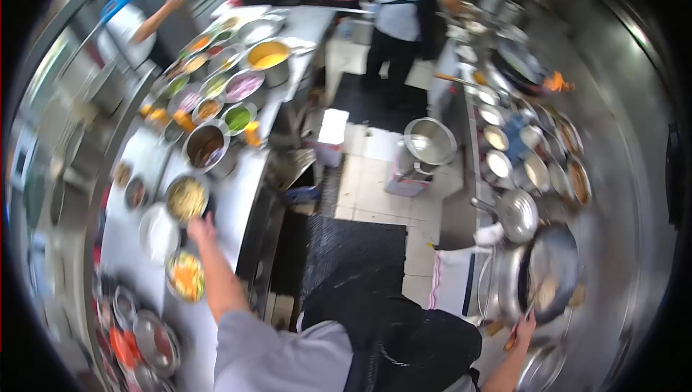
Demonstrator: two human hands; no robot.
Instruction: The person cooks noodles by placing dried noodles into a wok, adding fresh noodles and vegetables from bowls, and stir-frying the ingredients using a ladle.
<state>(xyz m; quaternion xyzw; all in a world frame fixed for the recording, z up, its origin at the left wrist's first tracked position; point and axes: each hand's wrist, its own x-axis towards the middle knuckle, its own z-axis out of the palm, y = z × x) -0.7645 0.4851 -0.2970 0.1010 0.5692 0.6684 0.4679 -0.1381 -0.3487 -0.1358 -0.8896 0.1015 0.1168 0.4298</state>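
Note:
My left hand reaches over the left counter to the near rim of a metal bowl of pale noodles. Its fingers are blurred, so I cannot tell whether they grip the rim. Closest to that arm are a bowl of chopped vegetables, orange and green, and a white bowl. On the right, my right hand is closed around a wooden-handled cooking utensil. Its metal shaft runs into a dark wok, where some pale food lies. The utensil's tip is unclear.
Several bowls of ingredients and a pot of yellow liquid crowd the left counter. A perforated metal strainer sits beyond the wok, near seasoning containers. A large pot stands in the aisle. A co-worker stands farther ahead, near flames.

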